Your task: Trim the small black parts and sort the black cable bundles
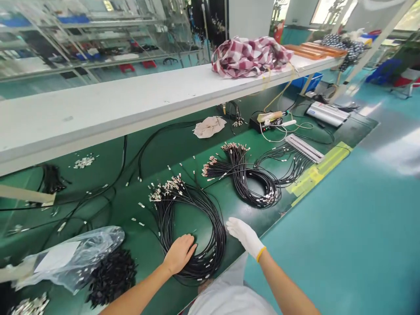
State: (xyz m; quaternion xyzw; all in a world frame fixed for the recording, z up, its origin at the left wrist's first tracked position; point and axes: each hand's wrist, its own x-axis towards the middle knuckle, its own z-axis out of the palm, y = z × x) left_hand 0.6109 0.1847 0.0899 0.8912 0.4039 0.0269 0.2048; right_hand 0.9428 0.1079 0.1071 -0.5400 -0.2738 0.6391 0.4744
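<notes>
My bare left hand (179, 253) rests on a looped bundle of thin black cables (193, 210) on the green bench mat, fingers curled over the strands at the loop's near side. My right hand (244, 235), in a white glove with a yellow cuff, lies flat and open at the right edge of the same loop, touching the cables. The cables end in small metal connectors (167, 188) fanned out at the far left of the bundle.
Another cable bundle (249, 179) lies to the right. A clear plastic bag (75, 256) and a heap of black parts (111, 275) sit at the near left. A white shelf (131, 100) carries a checked cloth (249, 57). The bench edge (295, 201) runs diagonally.
</notes>
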